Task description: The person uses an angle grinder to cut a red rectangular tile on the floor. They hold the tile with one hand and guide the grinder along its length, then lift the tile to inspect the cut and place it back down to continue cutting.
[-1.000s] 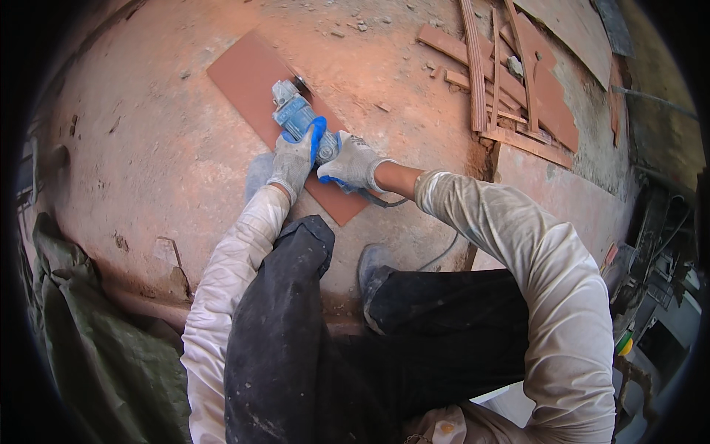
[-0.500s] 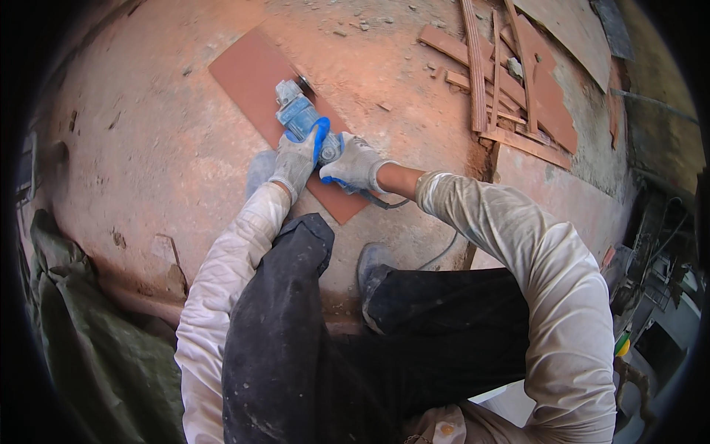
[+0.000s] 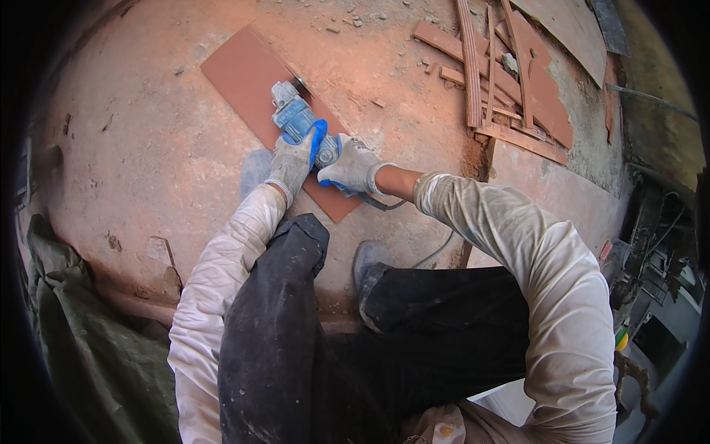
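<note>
A dusty blue angle grinder (image 3: 296, 118) lies over a long red-brown tile (image 3: 240, 74), its disc (image 3: 300, 85) at the tile's right-hand long edge. My left hand (image 3: 293, 157), in a grey glove with blue palm, wraps round the grinder's body from the left. From the right, my right hand (image 3: 350, 164), gloved alike, closes on the rear end of the tool. A dark cord (image 3: 386, 205) runs out from under my right hand. The tile lies slantwise on the dusty floor, and my shoe (image 3: 255, 172) is at its left edge.
Broken tile pieces and narrow cut strips (image 3: 473, 66) are heaped at the far right. Small rubble (image 3: 358, 22) lies beyond the tile. A green tarp (image 3: 81, 325) bunches at the left, and dark equipment (image 3: 658, 281) stands along the right rim. Red dust coats the floor.
The whole view has shifted slightly, so everything sits a little further left and up. Both hands still hold the grinder; its disc stays at the tile's right edge.
</note>
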The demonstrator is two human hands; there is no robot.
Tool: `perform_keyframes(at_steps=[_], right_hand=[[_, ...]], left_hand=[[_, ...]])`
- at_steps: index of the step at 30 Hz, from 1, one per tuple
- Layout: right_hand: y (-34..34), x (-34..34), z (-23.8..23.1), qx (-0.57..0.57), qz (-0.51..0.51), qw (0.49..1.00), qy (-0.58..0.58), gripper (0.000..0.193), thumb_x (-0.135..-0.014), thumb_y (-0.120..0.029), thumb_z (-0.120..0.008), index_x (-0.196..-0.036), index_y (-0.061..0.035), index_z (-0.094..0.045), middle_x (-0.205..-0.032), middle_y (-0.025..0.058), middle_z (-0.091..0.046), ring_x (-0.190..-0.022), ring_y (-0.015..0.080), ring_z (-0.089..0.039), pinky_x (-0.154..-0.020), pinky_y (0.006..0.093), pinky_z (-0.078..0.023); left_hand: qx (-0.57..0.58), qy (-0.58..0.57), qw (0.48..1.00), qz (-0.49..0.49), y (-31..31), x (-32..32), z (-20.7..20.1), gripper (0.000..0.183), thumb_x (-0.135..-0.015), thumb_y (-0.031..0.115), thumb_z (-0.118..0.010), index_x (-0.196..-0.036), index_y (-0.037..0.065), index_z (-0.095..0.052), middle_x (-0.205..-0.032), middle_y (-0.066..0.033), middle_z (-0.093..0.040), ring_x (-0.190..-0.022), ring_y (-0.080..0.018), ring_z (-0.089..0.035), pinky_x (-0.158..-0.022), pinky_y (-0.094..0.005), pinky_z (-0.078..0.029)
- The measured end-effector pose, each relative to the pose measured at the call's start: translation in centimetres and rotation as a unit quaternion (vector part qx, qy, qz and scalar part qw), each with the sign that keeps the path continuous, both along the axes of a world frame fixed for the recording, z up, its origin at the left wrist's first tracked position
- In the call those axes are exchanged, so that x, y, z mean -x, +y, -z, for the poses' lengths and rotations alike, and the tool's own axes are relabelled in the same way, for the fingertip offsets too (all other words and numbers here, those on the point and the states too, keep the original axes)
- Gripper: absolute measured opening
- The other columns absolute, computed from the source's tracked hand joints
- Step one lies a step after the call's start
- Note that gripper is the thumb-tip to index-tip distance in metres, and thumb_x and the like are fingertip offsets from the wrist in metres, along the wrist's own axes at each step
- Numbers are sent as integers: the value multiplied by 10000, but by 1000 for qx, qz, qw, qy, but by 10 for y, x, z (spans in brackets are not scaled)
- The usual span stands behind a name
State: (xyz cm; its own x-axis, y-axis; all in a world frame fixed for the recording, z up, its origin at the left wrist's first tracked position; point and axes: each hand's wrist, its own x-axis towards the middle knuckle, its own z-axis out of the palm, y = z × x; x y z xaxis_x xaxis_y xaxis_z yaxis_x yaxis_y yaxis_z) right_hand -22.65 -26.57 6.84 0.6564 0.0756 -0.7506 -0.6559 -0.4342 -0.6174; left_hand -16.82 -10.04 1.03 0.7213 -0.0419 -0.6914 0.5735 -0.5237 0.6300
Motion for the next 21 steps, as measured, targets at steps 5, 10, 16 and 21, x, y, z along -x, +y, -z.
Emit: perform_keyframes(at_steps=[5, 10, 16, 21], right_hand=[[0, 6, 4, -18, 23, 1000, 1, 639, -787, -286, -876, -1203, 64, -539, -914, 217, -745, -673, 265, -760, -535, 395, -602], [5, 17, 19, 7, 26, 999, -46, 645, -771, -315, -866, -1213, 41, -558, -953, 256, -742, -815, 359, -788, -688, 463, -627], [8, 21, 16, 43, 12, 991, -129, 648, -772, -305, -843, -1265, 18, -574, -1099, 302, -734, -1048, 466, -747, -905, 501, -600], [0, -3, -32, 12, 1, 995, -98, 722, -785, -314, -839, -1344, 37, -545, -1160, 322, -731, -1103, 466, -750, -961, 489, -600]], left_hand=[[-2, 13, 1000, 5, 0, 1, 6, 1003, -848, 710, -870, -1384, -111, -658, -1321, -277, -755, -1224, -360, -749, -1053, -440, -581], [69, -10, 997, 14, 5, 8, -1, 954, -857, 674, -887, -1380, -87, -647, -1323, -265, -755, -1223, -359, -744, -1047, -447, -580], [75, -68, 995, 20, 3, 10, -6, 894, -874, 618, -906, -1388, -61, -631, -1302, -235, -763, -1219, -348, -745, -1064, -438, -573], [174, -81, 981, -11, 12, -8, -40, 691, -982, 445, -860, -1430, -35, -645, -1308, -184, -762, -1214, -281, -743, -1046, -394, -588]])
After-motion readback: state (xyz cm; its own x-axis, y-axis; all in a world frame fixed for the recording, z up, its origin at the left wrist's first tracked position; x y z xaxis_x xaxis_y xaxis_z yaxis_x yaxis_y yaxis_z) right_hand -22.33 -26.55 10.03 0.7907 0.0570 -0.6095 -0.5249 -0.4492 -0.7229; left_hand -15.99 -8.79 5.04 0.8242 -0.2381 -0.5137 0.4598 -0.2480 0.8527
